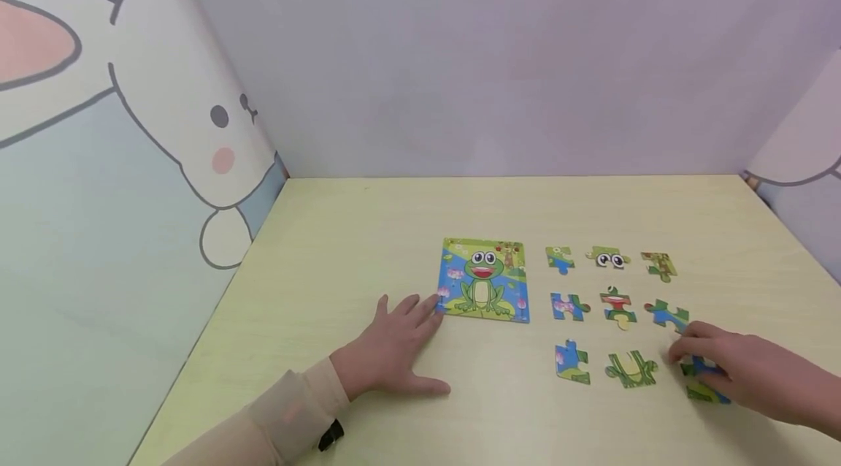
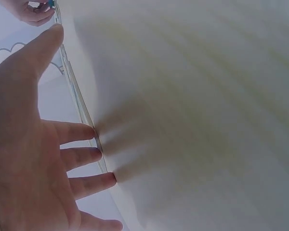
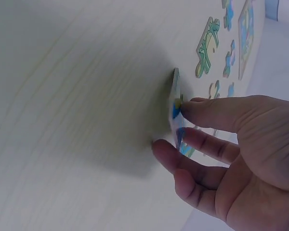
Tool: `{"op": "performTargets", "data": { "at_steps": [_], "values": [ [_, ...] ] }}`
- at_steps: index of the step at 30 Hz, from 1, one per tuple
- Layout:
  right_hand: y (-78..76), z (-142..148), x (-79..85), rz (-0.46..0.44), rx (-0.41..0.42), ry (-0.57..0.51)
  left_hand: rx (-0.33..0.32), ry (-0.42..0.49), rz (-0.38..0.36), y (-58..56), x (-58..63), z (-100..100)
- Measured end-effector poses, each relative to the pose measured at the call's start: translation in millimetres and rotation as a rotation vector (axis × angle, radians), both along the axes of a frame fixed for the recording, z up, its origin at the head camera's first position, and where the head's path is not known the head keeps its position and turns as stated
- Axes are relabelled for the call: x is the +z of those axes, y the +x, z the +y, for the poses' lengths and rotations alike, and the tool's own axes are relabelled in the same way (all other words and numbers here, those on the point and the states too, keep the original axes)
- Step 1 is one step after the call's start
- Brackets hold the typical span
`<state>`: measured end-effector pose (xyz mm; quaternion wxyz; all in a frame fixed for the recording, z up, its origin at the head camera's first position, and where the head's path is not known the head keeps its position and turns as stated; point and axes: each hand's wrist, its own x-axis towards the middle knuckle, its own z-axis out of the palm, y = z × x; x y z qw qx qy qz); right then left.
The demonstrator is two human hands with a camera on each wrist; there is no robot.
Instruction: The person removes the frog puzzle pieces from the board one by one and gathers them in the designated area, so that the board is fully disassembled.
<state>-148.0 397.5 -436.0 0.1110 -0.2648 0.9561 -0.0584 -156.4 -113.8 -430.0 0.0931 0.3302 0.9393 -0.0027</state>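
My right hand (image 1: 739,371) pinches a blue and green jigsaw piece (image 1: 706,391) between thumb and fingers, near the right side of the table. In the right wrist view the held puzzle piece (image 3: 175,107) stands tilted on edge, close over the tabletop. My left hand (image 1: 397,345) lies spread on the table, palm down, its fingertips at the lower left corner of a square frog picture (image 1: 482,280). The left wrist view shows that hand (image 2: 33,159) with straight, parted fingers touching the surface. Left of the right hand lies a frog-body piece (image 1: 632,369).
Several loose puzzle pieces lie in rows right of the picture, among them an eyes piece (image 1: 609,258), a mouth piece (image 1: 617,307) and a blue corner piece (image 1: 572,364). A blue and green piece (image 1: 669,315) sits just beyond the right hand. Walls border the pale table (image 1: 355,232).
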Motion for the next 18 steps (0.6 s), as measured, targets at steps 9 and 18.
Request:
{"op": "performTargets", "data": {
  "at_steps": [9,18],
  "values": [
    [2.1,-8.1,9.2,0.064,-0.067,0.028,-0.010,-0.001,0.019,0.2,-0.5,-0.9],
    [-7.2,-47.4,20.1,0.351,-0.051,-0.057,-0.026,0.012,0.076,-1.9,2.2,1.4]
  ]
}}
